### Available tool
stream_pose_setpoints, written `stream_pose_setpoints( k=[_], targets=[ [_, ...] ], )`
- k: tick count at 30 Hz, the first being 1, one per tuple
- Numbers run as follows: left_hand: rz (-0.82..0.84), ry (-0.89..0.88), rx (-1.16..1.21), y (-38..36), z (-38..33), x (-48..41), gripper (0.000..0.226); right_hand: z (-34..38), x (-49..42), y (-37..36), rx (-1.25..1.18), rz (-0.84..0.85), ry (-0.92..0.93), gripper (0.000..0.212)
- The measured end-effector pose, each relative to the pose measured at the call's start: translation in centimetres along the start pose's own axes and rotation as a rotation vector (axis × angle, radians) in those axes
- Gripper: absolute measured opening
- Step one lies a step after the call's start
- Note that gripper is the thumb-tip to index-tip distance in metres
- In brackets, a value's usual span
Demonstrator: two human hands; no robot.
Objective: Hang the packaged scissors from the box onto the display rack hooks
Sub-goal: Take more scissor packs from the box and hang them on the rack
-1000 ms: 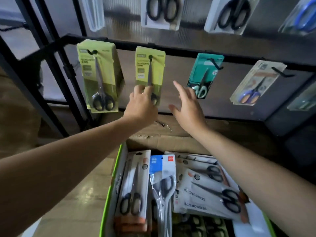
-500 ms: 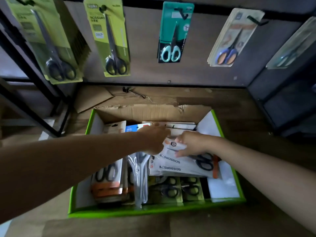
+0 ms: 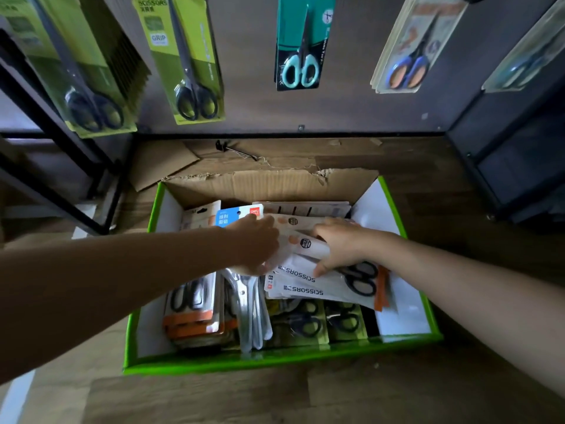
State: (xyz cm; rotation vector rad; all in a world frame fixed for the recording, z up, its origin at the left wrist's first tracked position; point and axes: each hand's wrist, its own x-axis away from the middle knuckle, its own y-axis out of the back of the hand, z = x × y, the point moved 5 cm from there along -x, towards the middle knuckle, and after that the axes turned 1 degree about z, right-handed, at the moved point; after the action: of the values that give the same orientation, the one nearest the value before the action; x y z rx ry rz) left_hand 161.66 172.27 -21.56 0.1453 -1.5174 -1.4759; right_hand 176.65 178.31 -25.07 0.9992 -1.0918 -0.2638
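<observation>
Scissors pack, white, top of a fanned stack of white packs in the right half of the box, not on any hook. Printed "SCISSORS" reads upside down on the packs beneath it, black handles toward the box's right wall.

Right hand grips the white pack's right side: fingers curled over it, thumb down on the pack below. Left hand sits on the pack's left edge, back of hand to camera. Fingertips touch the card, but can't tell if they pinch it or just rest there. Both forearms reach in over the box's near rim.

Rest of box contents:
- orange-bottomed packs, black handles, along the left wall
- blue-topped pack, partly under the left hand
- clear pack of silver scissors, centre
- yellow-green packs, in a row along the near wall

Box is green outside, white inside, with a torn brown cardboard flap at the far side. It sits on a wood-grain shelf. Loose black hook lies on the shelf behind the flap.

Above, hanging against the rack's back panel, left to right:
- thick yellow-green bundle
- single yellow-green pack marked GRIP
- teal pack with mint handles
- pale pack with blue-orange handles
- blurred clear pack at far right

Black rack frame runs down the left side.
</observation>
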Motion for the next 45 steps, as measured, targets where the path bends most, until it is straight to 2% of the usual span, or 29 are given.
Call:
stream_pose_setpoints(
  k=[4,6,8,12,15,19,23,27,29,32,36,40,43,45],
  targets=[
    [-0.099,0.049,-0.009,0.1,-1.5,0.7,0.058,-0.8,-0.4,0.4,-0.083,-0.037,0.011,0.101],
    [-0.141,0.070,0.014,0.2,-1.7,1.1,0.065,-1.2,-0.6,0.4,-0.112,0.028,0.005,0.117],
    [-0.180,0.061,0.016,0.4,-2.1,1.4,0.070,-1.4,-0.7,0.5,-0.060,0.073,-0.021,0.123],
    [-0.145,-0.031,-0.071,0.0,-4.2,1.9,0.076,-1.2,-1.0,1.2,-0.024,0.022,-0.055,0.111],
    [-0.154,-0.035,-0.093,-0.6,-5.4,1.3,0.064,-1.6,-1.2,1.5,-0.118,-0.017,-0.041,0.090],
    [-0.176,0.045,-0.040,-0.2,-5.2,0.2,0.049,-2.7,-1.7,1.3,-0.189,0.012,-0.010,0.078],
    [-0.165,0.079,-0.004,0.0,-5.3,0.0,0.045,-3.3,-1.8,1.1,-0.320,-0.002,-0.017,0.081],
    [-0.203,0.031,0.025,0.1,-5.0,0.2,0.051,-3.0,-1.7,1.4,-0.221,0.067,-0.012,0.085],
    [-0.219,-0.014,0.015,0.2,-4.8,0.3,0.049,-3.2,-1.5,1.6,-0.248,0.076,-0.022,0.081],
    [-0.216,-0.038,0.054,0.5,-3.9,0.3,0.052,-3.6,-1.2,2.0,-0.402,0.058,-0.027,0.058],
    [-0.208,0.012,0.029,0.7,-1.8,0.1,0.070,-3.9,-0.7,2.8,-0.630,0.091,-0.009,0.039],
    [-0.191,-0.039,0.064,1.2,-2.0,0.4,0.054,-4.4,-0.1,4.2,-0.883,-0.001,0.010,0.034],
    [-0.430,-0.149,-0.089,2.4,-2.4,1.0,0.040,-5.2,0.4,4.8,-1.130,0.005,0.011,0.034],
    [-0.540,-0.142,-0.075,2.6,-2.0,1.4,0.038,-5.0,0.9,4.1,-1.249,0.117,0.001,0.036]
  ],
)
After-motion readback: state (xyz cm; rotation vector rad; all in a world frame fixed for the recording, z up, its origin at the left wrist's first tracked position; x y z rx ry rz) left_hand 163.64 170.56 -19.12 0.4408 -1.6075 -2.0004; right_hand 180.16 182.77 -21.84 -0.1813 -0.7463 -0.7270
